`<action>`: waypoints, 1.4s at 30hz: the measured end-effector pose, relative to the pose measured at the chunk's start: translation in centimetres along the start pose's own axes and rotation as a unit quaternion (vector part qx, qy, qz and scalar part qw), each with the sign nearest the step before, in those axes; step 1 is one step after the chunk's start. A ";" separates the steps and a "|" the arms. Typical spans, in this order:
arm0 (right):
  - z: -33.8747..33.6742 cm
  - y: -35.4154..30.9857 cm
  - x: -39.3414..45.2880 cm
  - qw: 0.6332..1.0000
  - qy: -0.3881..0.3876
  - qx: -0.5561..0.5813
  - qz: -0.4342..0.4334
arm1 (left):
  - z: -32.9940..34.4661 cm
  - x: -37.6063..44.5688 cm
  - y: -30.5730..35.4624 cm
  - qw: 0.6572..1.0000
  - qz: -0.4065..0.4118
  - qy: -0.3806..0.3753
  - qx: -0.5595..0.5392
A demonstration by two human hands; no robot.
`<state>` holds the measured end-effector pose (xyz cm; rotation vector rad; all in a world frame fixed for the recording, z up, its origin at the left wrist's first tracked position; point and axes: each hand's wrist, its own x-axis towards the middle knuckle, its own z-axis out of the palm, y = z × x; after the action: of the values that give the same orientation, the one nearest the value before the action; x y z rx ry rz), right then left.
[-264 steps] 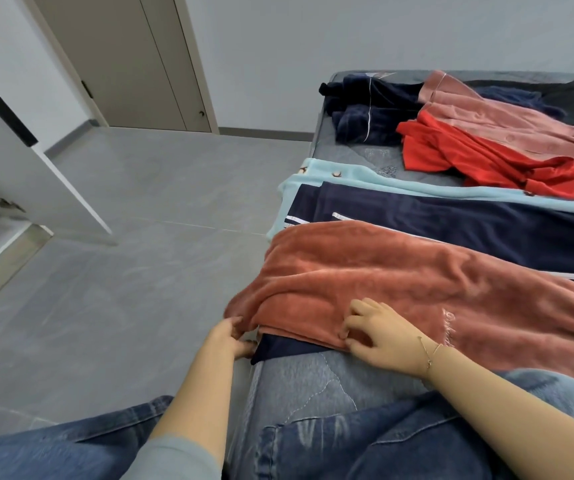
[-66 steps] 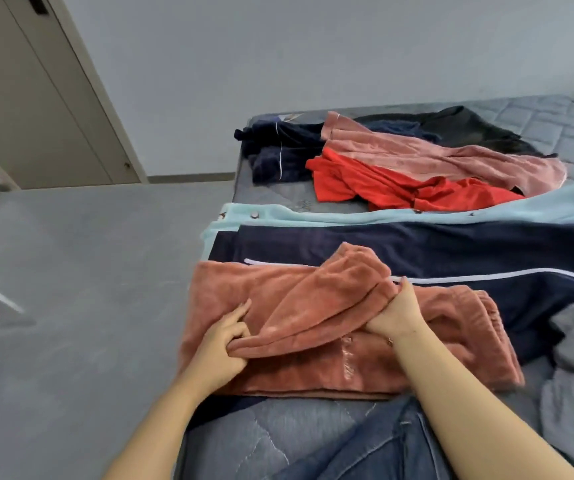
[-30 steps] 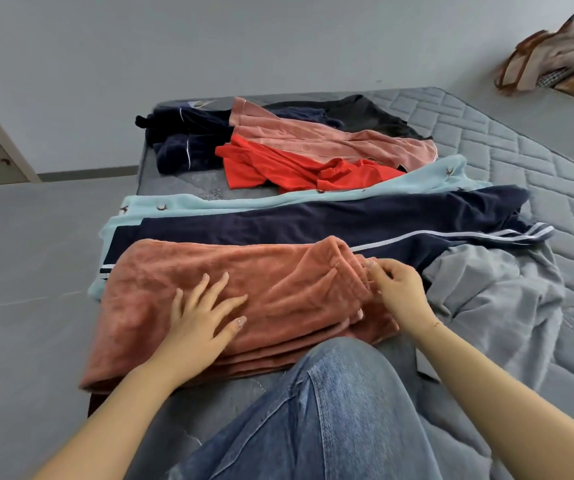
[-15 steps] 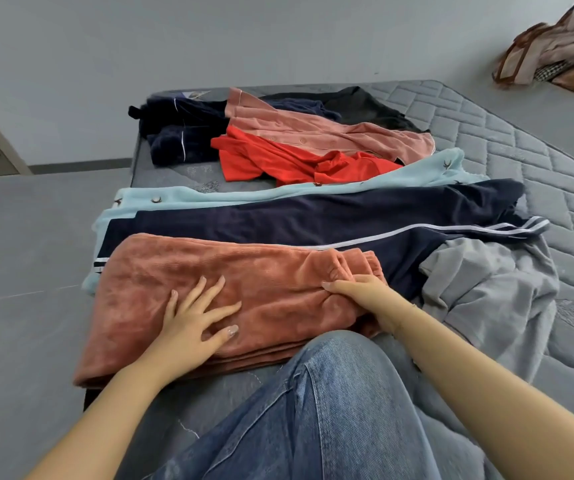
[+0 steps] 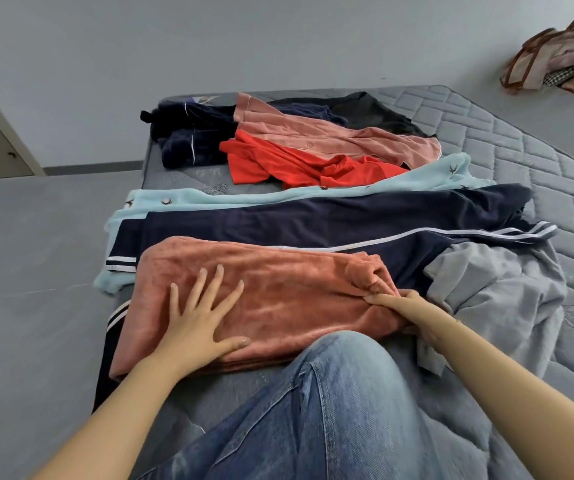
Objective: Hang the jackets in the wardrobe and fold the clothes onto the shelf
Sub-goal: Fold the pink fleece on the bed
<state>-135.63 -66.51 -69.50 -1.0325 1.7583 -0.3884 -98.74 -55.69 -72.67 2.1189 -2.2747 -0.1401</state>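
A rust-orange fleece garment [image 5: 289,292] lies folded in half on the near edge of the grey mattress [image 5: 520,140]. My left hand [image 5: 199,317] presses flat on its left part with fingers spread. At the garment's right end my right hand [image 5: 403,310] grips the bunched fold. Under it lie navy trousers with white stripes [image 5: 313,223] and a light-blue buttoned garment [image 5: 230,199].
A grey garment [image 5: 496,296] is crumpled to the right. Farther back lie a red shirt [image 5: 299,164], a pink buttoned top [image 5: 341,136] and dark navy clothes [image 5: 188,136]. My denim-clad knee [image 5: 330,403] rests on the mattress. A bag [image 5: 562,53] sits at the far right.
The garment was folded in half. In the last second my right hand shifted along its right end and took hold of the fold; my left hand stayed pressed flat on it.
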 end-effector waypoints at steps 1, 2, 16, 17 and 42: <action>0.0 -0.2 0.1 1.000 -0.020 0.019 0.000 | 0.0 0.2 0.4 1.000 0.013 0.015 0.001; 0.0 -0.6 0.0 0.999 -0.041 0.034 0.002 | 0.1 0.4 0.9 1.000 0.024 0.016 0.002; 4.4 -11.8 -8.8 0.927 -0.276 0.143 -0.212 | -11.4 -0.7 -5.7 0.836 -0.163 -0.137 -0.506; 6.4 -13.0 -9.7 0.932 -0.261 0.115 -0.222 | -11.9 -1.6 -7.2 0.796 -0.194 -0.133 -0.558; 16.7 -11.7 -8.4 0.927 -0.107 0.201 -0.298 | -9.2 -0.9 -4.6 0.801 -0.277 -0.029 -0.530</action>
<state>-114.56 -63.36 -63.85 -1.2345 1.0762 -0.9355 -93.33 -55.50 -63.86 1.9225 -0.9725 -1.1648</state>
